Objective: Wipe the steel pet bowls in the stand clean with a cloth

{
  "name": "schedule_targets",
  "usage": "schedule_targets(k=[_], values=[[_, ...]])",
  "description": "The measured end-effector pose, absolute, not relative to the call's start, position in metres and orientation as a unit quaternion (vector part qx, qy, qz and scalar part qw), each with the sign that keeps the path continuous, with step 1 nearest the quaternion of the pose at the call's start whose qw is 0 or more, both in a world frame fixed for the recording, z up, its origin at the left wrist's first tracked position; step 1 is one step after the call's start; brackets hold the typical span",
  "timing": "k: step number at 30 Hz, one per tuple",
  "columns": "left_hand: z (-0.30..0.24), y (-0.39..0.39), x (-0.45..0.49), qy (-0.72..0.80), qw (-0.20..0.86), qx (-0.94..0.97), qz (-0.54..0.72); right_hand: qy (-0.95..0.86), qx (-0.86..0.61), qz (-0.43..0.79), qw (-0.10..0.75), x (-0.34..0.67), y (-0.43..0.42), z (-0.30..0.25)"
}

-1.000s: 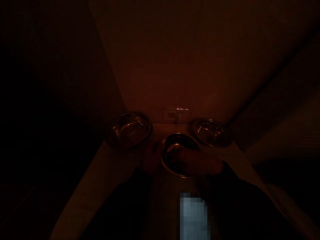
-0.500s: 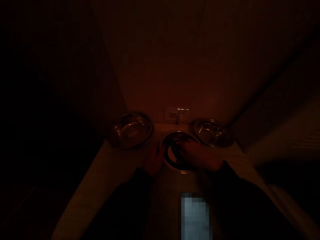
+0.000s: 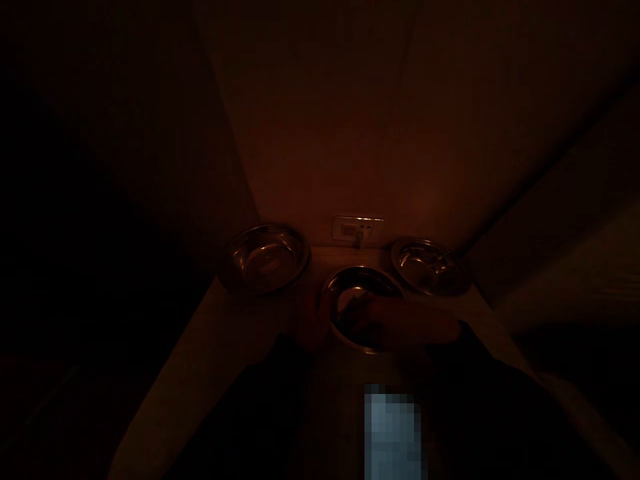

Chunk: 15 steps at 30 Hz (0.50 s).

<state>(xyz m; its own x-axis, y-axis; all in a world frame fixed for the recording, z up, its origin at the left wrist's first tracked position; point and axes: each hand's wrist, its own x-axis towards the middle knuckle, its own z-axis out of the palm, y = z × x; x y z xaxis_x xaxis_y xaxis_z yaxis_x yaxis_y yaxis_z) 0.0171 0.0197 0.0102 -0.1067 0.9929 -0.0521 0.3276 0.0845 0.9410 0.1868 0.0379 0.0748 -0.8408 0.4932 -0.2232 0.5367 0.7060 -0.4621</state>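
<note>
In very dim light, a round metal bowl stands in the middle of the table. My left hand is closed on its left rim. My right hand reaches into the bowl from the right, its fingers curled low over the inside. Something dark is bunched at those fingertips, too dim to name. A pale patch shows on the bowl's bottom beside the fingers.
A larger metal bowl sits at the back left, a shallower metal dish at the back right. On the wall behind is a socket plate. A bright blurred-out rectangle lies near the front of the wooden table.
My right hand has moved down and toward me inside the bowl. My left hand stays at the rim. The view has shifted slightly.
</note>
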Motion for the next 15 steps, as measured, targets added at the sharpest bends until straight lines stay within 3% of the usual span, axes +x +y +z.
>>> schedule_targets(k=[15], values=[[0.007,0.023,0.014,0.614,0.408,0.546,0.399,0.884,0.431,-0.176,-0.048,0.182,0.046,0.050]])
